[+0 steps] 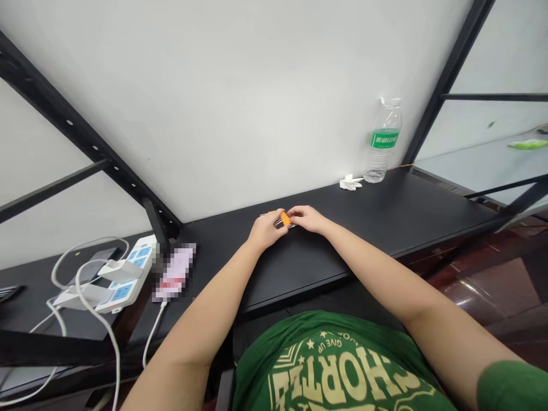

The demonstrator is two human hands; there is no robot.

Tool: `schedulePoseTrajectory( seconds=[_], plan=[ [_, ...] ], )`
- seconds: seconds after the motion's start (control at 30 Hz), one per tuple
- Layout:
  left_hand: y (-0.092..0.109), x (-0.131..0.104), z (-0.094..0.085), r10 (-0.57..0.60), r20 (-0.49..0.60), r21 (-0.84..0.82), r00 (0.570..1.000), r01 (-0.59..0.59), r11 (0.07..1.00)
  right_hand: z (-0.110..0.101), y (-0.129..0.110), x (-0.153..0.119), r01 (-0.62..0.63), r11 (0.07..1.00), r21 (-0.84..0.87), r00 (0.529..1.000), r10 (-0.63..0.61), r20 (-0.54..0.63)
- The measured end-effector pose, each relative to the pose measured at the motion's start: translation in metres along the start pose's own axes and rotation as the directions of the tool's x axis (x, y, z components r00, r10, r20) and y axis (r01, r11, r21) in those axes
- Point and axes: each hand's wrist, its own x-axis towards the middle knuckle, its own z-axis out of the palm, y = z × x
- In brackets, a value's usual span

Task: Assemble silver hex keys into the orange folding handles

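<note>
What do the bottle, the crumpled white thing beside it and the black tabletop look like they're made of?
Bottle: thin, glossy clear plastic, judging by its see-through ribbed walls.
Crumpled white thing: probably soft, matte tissue, from its loose folds, though thin plastic is possible.
Black tabletop: smooth, low-sheen surface, perhaps laminate; painted metal can't be excluded.
</note>
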Motion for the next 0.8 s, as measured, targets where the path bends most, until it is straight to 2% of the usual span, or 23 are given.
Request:
schedulePoseTrajectory(
  seconds=[0.13,0.27,0.43,0.57,0.67,0.8],
  plan=[
    [-0.002,0.000,0.000,0.007,0.011,-0.013,1.000,-0.007,1.000,-0.004,0.000,-0.001,-0.028,1.000,-0.011,1.000,0.028,-0.001],
    [-0.006,0.000,-0.001,-0.018,0.023,0.045,1.000,0.017,0.999,-0.010,-0.001,-0.002,-0.107,0.992,-0.073,0.994,0.105,-0.039],
    [-0.016,-0.001,-0.004,-0.056,0.029,0.095,0.998,0.053,0.994,-0.028,0.003,0.000,-0.239,0.942,-0.237,0.965,0.204,-0.163],
    [-0.019,-0.002,-0.005,-0.063,0.033,0.083,0.997,0.060,0.995,-0.040,0.009,0.000,-0.292,0.870,-0.398,0.951,0.218,-0.222],
    [-0.019,-0.001,-0.005,-0.066,0.035,0.071,0.997,0.063,0.995,-0.041,0.011,0.000,-0.278,0.826,-0.490,0.959,0.212,-0.186],
    [-0.019,-0.001,-0.006,-0.081,0.035,0.058,0.996,0.078,0.995,-0.037,0.007,-0.002,-0.182,0.809,-0.559,0.983,0.163,-0.084]
  ],
)
